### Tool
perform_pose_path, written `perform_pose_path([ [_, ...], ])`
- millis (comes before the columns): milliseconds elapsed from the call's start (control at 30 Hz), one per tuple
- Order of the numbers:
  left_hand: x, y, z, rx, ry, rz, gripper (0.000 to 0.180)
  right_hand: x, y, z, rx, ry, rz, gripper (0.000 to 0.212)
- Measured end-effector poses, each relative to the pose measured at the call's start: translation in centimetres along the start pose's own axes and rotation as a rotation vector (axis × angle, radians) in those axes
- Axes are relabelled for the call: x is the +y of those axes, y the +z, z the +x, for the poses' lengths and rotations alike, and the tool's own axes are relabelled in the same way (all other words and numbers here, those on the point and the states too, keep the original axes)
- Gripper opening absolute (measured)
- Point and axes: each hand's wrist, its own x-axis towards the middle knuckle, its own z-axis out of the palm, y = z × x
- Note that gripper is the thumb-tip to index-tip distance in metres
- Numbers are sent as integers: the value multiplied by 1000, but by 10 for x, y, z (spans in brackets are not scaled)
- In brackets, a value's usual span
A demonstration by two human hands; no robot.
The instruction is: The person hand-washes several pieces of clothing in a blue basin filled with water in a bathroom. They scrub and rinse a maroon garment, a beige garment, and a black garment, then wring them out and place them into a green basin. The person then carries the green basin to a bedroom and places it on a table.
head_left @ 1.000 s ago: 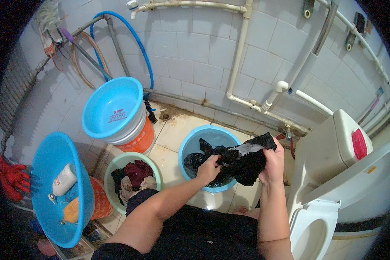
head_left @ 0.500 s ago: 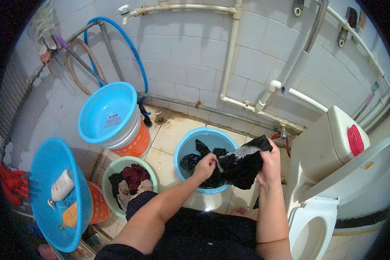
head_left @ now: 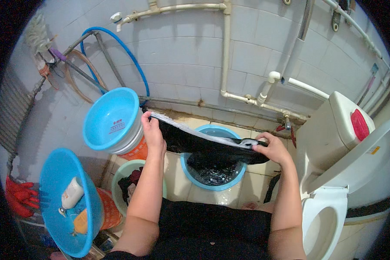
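Observation:
A wet black garment (head_left: 195, 143) is stretched sideways above a light-blue basin (head_left: 215, 187) on the floor. My left hand (head_left: 153, 133) pinches its left end, raised higher than the other. My right hand (head_left: 272, 149) grips the right end, with thumb and fingers closed on the cloth. Along the upper edge runs a whitish strip; whether it is lather or lining I cannot tell. Dark, rippled water shows in the basin, partly hidden by the cloth.
A pale green basin (head_left: 118, 177) with dark red and black clothes sits left. Behind it, a blue basin (head_left: 110, 119) tops a bucket. A larger blue basin (head_left: 46, 201) holds bottles. The toilet (head_left: 327, 208) stands right; pipes (head_left: 225, 56) line the tiled wall.
The garment has been lifted out of the basin and spread wide. My left hand has moved up and left from the cloth's middle to its end; the right has shifted slightly.

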Motion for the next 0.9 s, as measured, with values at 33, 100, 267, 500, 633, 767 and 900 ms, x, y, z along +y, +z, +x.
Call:
perform_pose_path([
  [33,2,-5,1,42,-26,9,24,-6,0,1,-179,11,113,53],
  [100,0,-20,6,78,-67,41,24,-22,7,-7,-241,-89,108,53],
  [267,18,-27,3,-95,-146,57,23,-32,9,-16,-344,-44,-44,46],
  [500,18,-40,3,-123,-174,64,18,-37,18,-19,-78,16,36,54],
  [633,25,-26,-7,-84,-193,38,18,-32,30,-15,152,-60,-308,50],
  [767,24,-25,-8,-132,-143,99,21,-24,31,-16,321,-178,-561,20],
  [900,13,-37,-4,-288,19,842,27,-31,32,-11,576,-192,-492,9],
])
